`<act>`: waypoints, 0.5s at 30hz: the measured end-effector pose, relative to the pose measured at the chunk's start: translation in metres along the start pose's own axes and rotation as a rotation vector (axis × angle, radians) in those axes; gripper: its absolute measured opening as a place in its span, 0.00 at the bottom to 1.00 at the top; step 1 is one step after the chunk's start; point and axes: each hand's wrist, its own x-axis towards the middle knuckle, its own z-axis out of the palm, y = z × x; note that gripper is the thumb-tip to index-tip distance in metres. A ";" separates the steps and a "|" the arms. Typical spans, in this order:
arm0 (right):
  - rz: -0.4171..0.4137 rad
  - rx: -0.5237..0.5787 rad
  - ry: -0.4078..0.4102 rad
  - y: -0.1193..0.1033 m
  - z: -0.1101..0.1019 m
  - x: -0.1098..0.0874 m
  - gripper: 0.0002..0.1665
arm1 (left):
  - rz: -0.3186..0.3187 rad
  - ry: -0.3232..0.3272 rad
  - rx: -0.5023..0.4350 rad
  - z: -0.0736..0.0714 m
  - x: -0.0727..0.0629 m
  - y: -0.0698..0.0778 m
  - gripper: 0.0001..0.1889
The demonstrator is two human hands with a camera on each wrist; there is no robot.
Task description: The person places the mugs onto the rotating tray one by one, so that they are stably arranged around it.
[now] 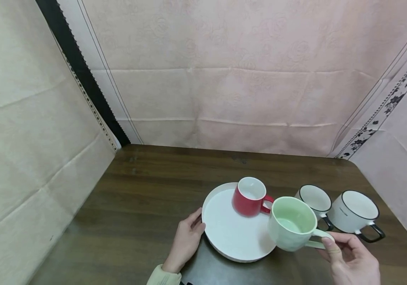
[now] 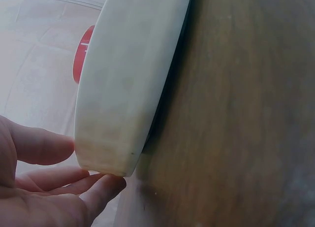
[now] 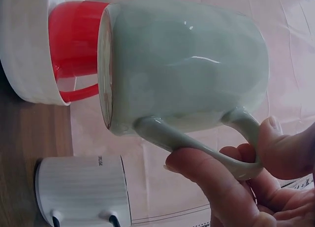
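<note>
On a brown wood-grain table, a round, low-walled white tray, touched at left by extended fingers of the left hand. Above its right edge, a glossy pale-green mug, handle pinched in curled fingers of the right hand. Nearby, two black-rimmed, black-handled white mugs, one bearing print too small to read. In the tray, a smaller red mug with illegible white marks.
</note>
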 end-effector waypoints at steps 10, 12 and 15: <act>-0.009 -0.034 -0.028 0.000 0.006 -0.002 0.08 | 0.010 0.001 -0.023 0.001 0.000 -0.003 0.25; -0.009 -0.038 -0.038 0.000 0.007 -0.002 0.08 | 0.010 0.002 -0.023 0.001 0.000 -0.003 0.25; 0.004 -0.042 -0.057 0.001 0.009 -0.003 0.07 | 0.009 0.005 -0.016 0.000 0.000 -0.003 0.25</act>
